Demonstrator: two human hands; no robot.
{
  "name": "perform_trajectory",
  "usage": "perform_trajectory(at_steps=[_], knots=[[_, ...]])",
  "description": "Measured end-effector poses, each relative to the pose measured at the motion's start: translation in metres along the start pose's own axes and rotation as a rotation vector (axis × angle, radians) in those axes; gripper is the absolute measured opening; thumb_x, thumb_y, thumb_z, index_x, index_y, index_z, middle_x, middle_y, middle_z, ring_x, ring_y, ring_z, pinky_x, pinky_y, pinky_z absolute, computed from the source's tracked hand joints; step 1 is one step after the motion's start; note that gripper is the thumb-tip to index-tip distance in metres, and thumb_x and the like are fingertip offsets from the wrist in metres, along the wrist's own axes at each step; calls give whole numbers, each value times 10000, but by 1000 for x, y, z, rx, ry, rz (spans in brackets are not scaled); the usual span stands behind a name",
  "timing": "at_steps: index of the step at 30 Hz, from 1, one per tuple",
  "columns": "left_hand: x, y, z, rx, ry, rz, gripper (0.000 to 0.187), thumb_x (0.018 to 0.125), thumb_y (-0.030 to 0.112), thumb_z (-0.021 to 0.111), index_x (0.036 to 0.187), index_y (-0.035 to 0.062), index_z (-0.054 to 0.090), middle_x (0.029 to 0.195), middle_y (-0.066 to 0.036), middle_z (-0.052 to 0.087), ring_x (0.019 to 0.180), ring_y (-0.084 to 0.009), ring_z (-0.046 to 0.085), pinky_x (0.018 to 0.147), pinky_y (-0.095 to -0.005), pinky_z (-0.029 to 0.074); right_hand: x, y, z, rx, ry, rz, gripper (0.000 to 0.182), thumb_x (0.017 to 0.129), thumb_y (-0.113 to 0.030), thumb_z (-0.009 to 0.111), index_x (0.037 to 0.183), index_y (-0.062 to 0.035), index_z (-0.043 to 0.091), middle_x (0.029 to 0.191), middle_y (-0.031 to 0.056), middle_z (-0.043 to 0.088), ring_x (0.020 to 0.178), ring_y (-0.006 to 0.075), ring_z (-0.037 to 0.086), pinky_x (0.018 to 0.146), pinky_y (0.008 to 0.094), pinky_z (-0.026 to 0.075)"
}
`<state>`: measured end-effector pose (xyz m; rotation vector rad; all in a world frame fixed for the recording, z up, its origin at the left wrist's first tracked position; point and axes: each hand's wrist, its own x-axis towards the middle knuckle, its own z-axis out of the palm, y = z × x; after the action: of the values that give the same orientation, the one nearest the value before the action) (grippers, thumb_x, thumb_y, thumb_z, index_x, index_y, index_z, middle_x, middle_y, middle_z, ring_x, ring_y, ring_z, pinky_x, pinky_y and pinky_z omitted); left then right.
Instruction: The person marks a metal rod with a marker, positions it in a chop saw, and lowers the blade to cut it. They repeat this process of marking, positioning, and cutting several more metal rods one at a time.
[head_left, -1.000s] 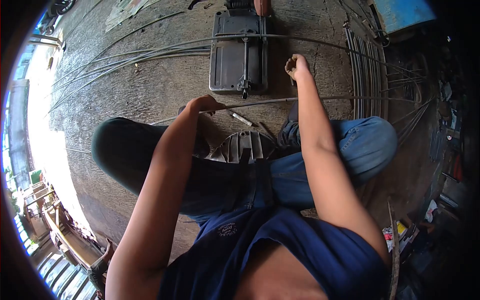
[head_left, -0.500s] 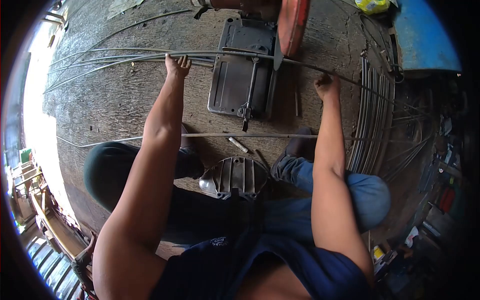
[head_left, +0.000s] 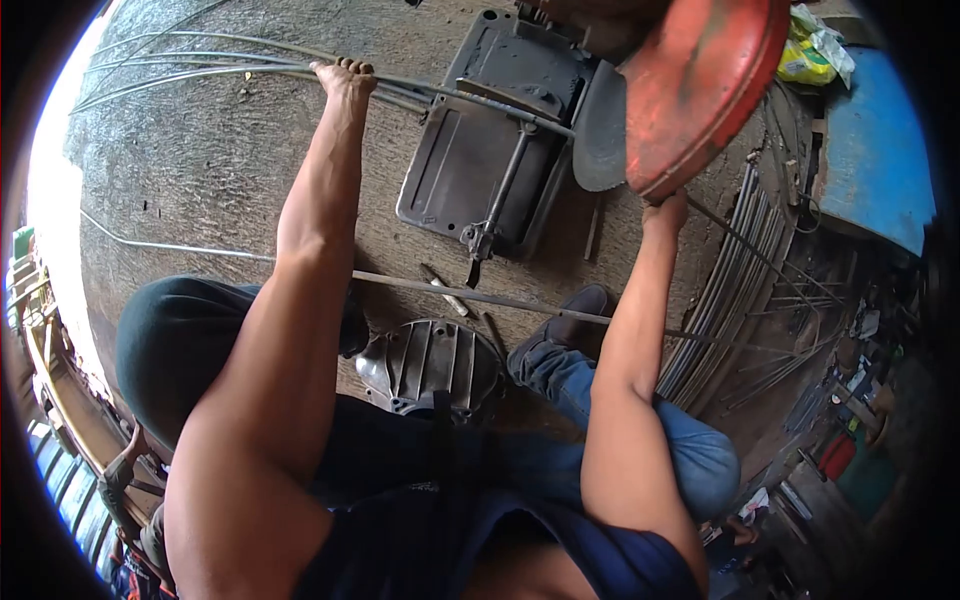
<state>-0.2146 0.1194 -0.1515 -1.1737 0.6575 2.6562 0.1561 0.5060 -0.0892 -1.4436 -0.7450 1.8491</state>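
A long metal rod point(head_left: 470, 97) lies across the base point(head_left: 440, 165) of a cut-off saw. My left hand point(head_left: 345, 76) is closed around the rod to the left of the saw, where other rods run close by. On the other side, my right hand point(head_left: 667, 210) grips the same rod, its fingers partly hidden by the red guard point(head_left: 700, 90). Between my hands stands the grey cutting disc point(head_left: 600, 135), and the rod passes behind it in this view. The saw's clamp screw point(head_left: 508, 180) points toward me, its handle at the near end.
Another rod point(head_left: 480, 296) crosses the floor in front of me, above a ribbed metal casing point(head_left: 430, 370). Many rods point(head_left: 730, 275) lie side by side at the right. Beyond them are a blue panel point(head_left: 870, 150) and a yellow bag point(head_left: 803, 62).
The view has tilted and shifted, so the red guard and disc look larger and cover more. Both hands stay at the rod; the guard now overlaps my right hand's fingers.
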Motion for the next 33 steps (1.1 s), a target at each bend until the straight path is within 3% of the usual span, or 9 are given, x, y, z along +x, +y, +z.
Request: perform_trajectory(at_steps=[4,6,11,20,24,26,28,30,33], knots=[[-1,6,16,33,15,0,727,803,841,295,660,129,311,520,29,204,424,-153,150,414,-270,172,1,-4,-7,-261,-45,-198,327,992,-298,438,785,-53,502,589,27,430,462,143,379,437,291,316],[-9,8,22,-40,-42,-93,706,834,807,298,638,129,271,533,18,186,452,-158,130,405,-279,131,4,-10,-5,-241,-133,-160,316,996,-281,422,790,-53,495,597,32,441,470,148,383,454,292,323],[8,-2,21,11,-2,-31,748,794,847,304,660,111,305,547,26,180,439,-142,157,408,-264,149,-3,-16,12,-287,-164,-239,303,998,-253,402,781,-52,469,608,43,449,476,157,381,479,300,328],[5,-4,6,19,4,-38,715,833,806,305,733,101,374,557,19,252,448,-154,181,421,-279,153,20,8,-15,-202,-245,-75,407,1021,-323,369,727,-59,468,589,46,445,478,165,376,491,296,361],[10,-5,6,35,1,-40,762,809,833,293,695,85,383,540,26,225,418,-141,183,403,-270,176,-10,14,-12,136,-104,79,367,989,-319,429,745,-55,502,584,50,490,483,168,459,504,301,420],[12,0,1,26,-15,-57,767,807,839,278,693,87,378,541,25,206,427,-146,166,411,-275,164,-11,37,-33,-183,-488,463,212,894,-253,511,881,-62,602,717,72,578,636,181,564,579,307,472],[9,3,1,33,-17,-112,736,808,838,267,710,114,355,539,20,206,440,-163,165,423,-288,141,-68,58,-25,-798,-429,471,237,868,-243,530,867,-18,605,677,91,595,591,204,586,574,327,501],[-12,5,7,44,-35,-74,749,802,844,259,706,109,365,547,21,222,451,-157,168,429,-287,139,-138,76,-6,-1160,-425,523,320,841,-253,550,961,35,618,797,151,666,684,248,660,626,356,533],[-24,7,16,48,-37,-6,730,846,794,278,773,85,432,578,16,287,474,-149,213,443,-287,197,-199,111,-5,-1582,-581,191,380,841,-256,550,967,88,648,885,242,682,761,290,697,673,394,544]])
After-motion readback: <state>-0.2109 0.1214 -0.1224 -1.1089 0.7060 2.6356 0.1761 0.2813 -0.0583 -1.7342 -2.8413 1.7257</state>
